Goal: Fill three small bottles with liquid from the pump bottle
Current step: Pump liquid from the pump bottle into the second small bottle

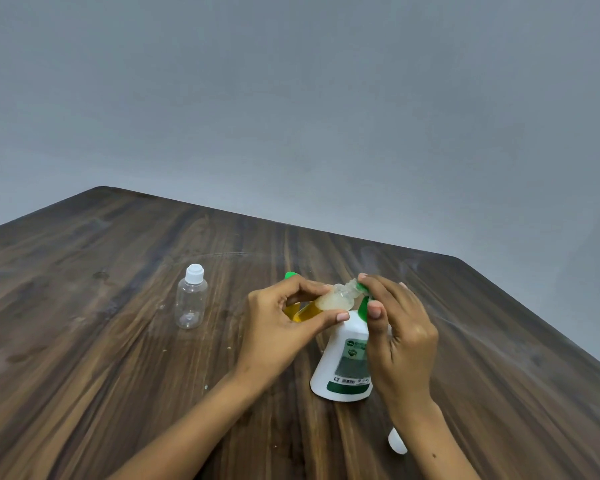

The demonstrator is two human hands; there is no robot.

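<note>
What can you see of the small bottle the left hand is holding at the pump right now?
The small bottle looks like clear plastic, uncapped, with a threaded neck. It is tilted, neck up and to the right, meeting the green spout of the white pump bottle. Yellow liquid sits in its lower part, pale foam above it; it is partly filled. The left hand pinches it between thumb and fingers, which hide much of its lower body. The right hand rests on the pump head beside its neck.

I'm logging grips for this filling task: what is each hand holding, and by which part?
Left hand pinches the tilted small bottle around its body. Right hand presses the pump bottle's green pump head, fingertips at the nozzle.
</note>
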